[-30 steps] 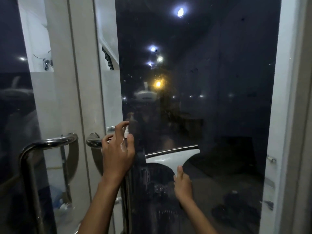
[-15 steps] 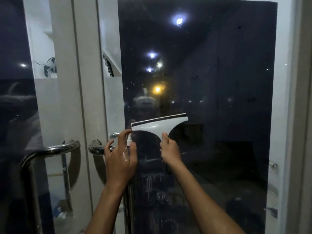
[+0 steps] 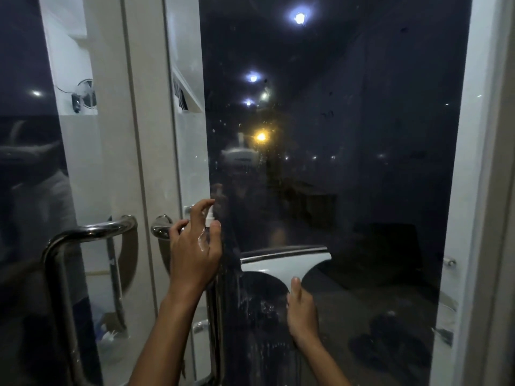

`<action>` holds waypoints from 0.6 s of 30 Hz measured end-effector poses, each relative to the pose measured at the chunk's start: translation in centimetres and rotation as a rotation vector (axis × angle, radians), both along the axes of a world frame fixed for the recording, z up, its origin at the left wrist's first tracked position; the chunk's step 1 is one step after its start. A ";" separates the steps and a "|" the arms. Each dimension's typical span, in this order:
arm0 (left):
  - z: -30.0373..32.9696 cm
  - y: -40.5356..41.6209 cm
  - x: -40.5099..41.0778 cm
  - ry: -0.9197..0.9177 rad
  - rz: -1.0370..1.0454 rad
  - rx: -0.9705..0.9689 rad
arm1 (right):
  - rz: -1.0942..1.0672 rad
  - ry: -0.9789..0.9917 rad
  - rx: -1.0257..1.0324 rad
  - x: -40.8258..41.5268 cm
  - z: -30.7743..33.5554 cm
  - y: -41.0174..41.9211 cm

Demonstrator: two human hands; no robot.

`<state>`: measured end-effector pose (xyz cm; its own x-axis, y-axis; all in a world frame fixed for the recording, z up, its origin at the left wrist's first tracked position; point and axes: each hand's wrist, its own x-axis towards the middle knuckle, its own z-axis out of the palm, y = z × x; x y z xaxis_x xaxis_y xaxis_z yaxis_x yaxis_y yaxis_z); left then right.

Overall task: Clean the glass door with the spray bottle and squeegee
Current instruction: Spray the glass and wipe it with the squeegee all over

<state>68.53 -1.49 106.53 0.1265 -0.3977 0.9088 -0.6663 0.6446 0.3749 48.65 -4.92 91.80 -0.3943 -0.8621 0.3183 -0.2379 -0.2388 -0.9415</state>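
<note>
a person works the dark glass door point(image 3: 362, 176) filling the right of the frame. the white t-shaped plastic squeegee point(image 3: 287, 261) lies against it at lower centre, the right hand point(image 3: 302, 316) clamped on its handle. at left centre the left hand point(image 3: 195, 246) grips a small clear spray bottle point(image 3: 209, 221). a tilted blade could leave streaks; drips may rewet the pane. no writing is legible.
</note>
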 end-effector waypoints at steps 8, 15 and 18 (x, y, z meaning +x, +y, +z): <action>-0.1 1.0 0.4 0.000 0.014 0.015 | 0.086 0.341 -0.213 3.3 8.2 -2.3; 0.1 0.9 0.7 -0.015 0.023 0.015 | 0.093 0.141 -0.068 4.8 5.4 -2.9; -0.1 0.7 0.7 -0.025 0.025 0.008 | 0.034 0.111 0.094 3.7 0.2 -2.8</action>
<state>69.24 -0.79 106.42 0.1139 -0.4021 0.9085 -0.6912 0.6248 0.3632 52.35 -7.69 91.98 -0.3314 -0.9024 0.2755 -0.3347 -0.1605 -0.9285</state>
